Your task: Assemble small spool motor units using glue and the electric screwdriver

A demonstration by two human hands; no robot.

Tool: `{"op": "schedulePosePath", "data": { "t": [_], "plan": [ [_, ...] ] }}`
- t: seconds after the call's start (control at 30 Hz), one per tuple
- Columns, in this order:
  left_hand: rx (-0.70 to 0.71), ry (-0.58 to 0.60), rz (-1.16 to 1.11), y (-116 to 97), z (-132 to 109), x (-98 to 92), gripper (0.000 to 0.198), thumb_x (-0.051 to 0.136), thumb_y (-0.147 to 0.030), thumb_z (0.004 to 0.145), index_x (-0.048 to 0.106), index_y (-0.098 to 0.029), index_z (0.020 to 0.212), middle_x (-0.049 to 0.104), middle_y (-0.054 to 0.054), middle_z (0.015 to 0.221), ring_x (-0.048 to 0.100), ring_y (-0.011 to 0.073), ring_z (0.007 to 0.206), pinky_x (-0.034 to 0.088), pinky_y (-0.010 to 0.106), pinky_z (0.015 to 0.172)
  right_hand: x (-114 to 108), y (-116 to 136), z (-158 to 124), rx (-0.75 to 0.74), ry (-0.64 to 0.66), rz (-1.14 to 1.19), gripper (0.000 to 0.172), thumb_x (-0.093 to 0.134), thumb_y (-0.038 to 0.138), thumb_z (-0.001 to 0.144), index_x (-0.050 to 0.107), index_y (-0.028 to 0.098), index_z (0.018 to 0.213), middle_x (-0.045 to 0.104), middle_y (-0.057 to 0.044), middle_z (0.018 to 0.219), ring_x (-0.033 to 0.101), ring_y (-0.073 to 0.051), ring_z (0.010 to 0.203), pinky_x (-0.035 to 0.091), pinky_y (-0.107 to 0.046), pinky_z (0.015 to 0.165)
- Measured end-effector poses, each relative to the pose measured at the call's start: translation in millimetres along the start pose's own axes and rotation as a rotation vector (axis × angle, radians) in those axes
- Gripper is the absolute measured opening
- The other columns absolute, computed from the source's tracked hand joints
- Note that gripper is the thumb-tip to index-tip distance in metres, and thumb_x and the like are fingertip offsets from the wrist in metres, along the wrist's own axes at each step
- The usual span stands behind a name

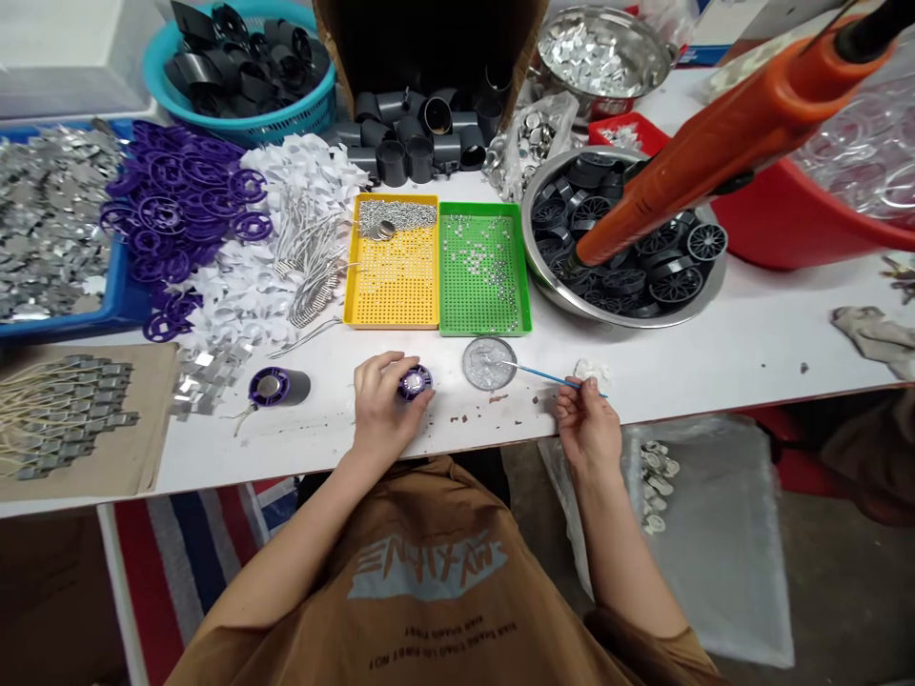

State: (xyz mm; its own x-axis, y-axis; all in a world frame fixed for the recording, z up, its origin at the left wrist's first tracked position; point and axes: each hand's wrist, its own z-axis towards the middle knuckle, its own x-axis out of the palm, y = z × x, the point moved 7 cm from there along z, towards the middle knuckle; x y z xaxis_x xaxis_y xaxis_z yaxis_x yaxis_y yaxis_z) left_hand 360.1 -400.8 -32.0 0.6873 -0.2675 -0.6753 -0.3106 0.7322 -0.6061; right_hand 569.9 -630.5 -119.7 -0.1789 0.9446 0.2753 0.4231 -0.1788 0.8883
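Note:
My left hand [386, 402] wraps its fingers and thumb round a small purple-rimmed cylinder [416, 383] on the white table. In my right hand [589, 425] is a thin blue brush [543, 374], pinched near its rear end. Its tip lies over a round shallow dish [489, 364] of greyish paste between my hands. Further left, a black cylinder with a purple end ring [278, 386] lies on its side with a thin wire beside it. A small white lump [592, 370] sits just behind my right fingers.
A yellow tray [392, 312] and a green tray [482, 324] hold tiny metal parts. An orange electric screwdriver [707, 143] hangs over a steel bowl [535, 272] of black wheels. Purple rings [175, 205], white pieces and wires [315, 257] are heaped left. Cardboard [153, 419] carries wired blocks.

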Motion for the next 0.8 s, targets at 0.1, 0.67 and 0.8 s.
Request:
{"op": "schedulePosePath", "data": {
  "t": [0.1, 0.67, 0.8],
  "plan": [
    [-0.122, 0.072, -0.095, 20.7, -3.8, 7.0, 0.024, 0.064, -0.035, 0.085, 0.065, -0.022, 0.104, 0.064, 0.008, 0.105, 0.059, 0.0231, 0.101, 0.050, 0.040, 0.087, 9.0, 11.9, -2.4, -0.069, 0.044, -0.006, 0.037, 0.072, 0.051, 0.076, 0.067, 0.016, 0.085, 0.068, 0.000, 0.065, 0.061, -0.007, 0.050, 0.052, -0.017, 0.048],
    [-0.142, 0.079, -0.428, 39.5, -24.5, 8.9, 0.033, 0.064, -0.029, 0.086, 0.056, -0.020, 0.116, 0.063, 0.011, 0.121, 0.059, 0.0226, 0.117, 0.050, 0.042, 0.100, 114.1, 32.8, -51.5, -0.375, 0.580, -0.428, 0.016, 0.059, 0.032, 0.090, 0.071, 0.022, 0.095, 0.071, -0.002, 0.070, 0.068, -0.018, 0.065, 0.057, -0.034, 0.063],
    [-0.142, 0.069, -0.421, 40.0, -24.4, 10.0, 0.037, 0.068, -0.028, 0.082, 0.056, -0.021, 0.116, 0.063, 0.011, 0.121, 0.059, 0.0233, 0.116, 0.050, 0.043, 0.100, 118.1, 38.4, -54.2, -0.417, 0.603, -0.546, 0.015, 0.058, 0.028, 0.091, 0.071, 0.022, 0.096, 0.073, -0.003, 0.077, 0.068, -0.016, 0.065, 0.057, -0.031, 0.064]
  ]
}}
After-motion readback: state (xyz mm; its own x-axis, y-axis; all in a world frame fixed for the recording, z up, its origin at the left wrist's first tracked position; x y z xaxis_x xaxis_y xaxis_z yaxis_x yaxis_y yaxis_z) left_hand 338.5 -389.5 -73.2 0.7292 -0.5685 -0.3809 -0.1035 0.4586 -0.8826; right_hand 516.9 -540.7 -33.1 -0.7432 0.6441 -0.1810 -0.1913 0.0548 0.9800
